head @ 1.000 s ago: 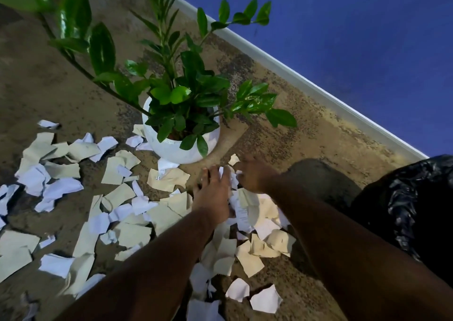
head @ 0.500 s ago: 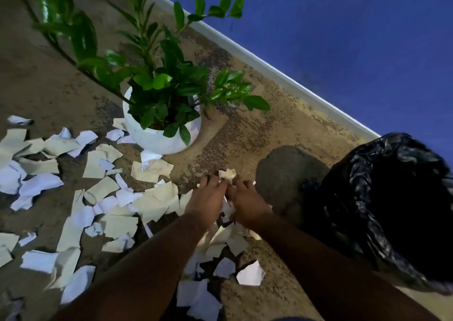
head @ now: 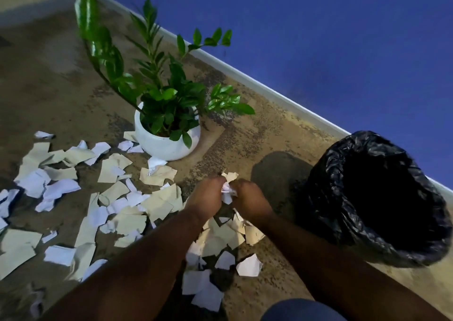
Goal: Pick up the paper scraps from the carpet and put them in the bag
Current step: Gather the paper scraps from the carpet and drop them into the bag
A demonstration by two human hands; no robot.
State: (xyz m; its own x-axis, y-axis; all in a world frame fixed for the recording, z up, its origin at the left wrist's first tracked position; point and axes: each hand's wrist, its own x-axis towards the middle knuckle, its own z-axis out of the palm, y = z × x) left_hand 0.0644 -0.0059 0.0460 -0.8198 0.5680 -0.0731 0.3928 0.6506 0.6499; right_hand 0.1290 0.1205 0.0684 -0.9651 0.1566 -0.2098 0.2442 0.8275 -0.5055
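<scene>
Several white and cream paper scraps lie scattered over the brown carpet, mostly left of and below my hands. My left hand and my right hand are pressed together just above the carpet, both closed around a bunch of gathered scraps that pokes out between them. The black plastic bag stands open on the carpet to the right of my right hand, its inside dark.
A green plant in a white pot stands on the carpet just beyond the scraps. A white baseboard and blue wall run diagonally behind. A blue-clad knee shows at the bottom edge.
My hands went from spread flat on the scraps to drawn together and closed on a bunch of them. The view shifted right, bringing the bag's open mouth into sight.
</scene>
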